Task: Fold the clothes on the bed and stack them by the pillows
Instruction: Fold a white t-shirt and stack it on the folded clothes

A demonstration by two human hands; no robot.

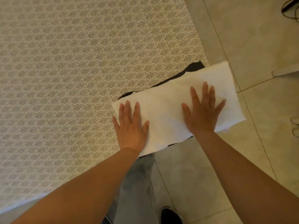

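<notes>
- Down by the floor, nearest to us, the person's grey trouser leg point(137, 183) and one dark shoe point(169, 215) stand on the pale floor tiles point(242, 38), close against the corner of the bed.
- Both bare forearms reach forward from there to the bed's corner.
- Left hand point(131, 125) lies palm down on the near-left end of a folded white cloth point(168, 110), fingers straight and slightly spread, gripping nothing; it looks meant to pin that end flat.
- Right hand point(202, 110) presses the other half the same way, fingers fanned wide with the thumb out, probably to smooth the fold and set the crease.
- That white cloth sits at the very corner of the bed, its right end jutting past the edge over the tiles, so the hands' weight also keeps it from sliding off.
- Underneath it a dark garment point(194, 67) shows only as thin edges along the far and near sides.
- Beyond stretches the patterned beige bedspread point(72, 70); no pillows are in view, so I judge the stacking is not yet done.
- Far right, dark cables point(291, 7) trail on the tiles.
</notes>
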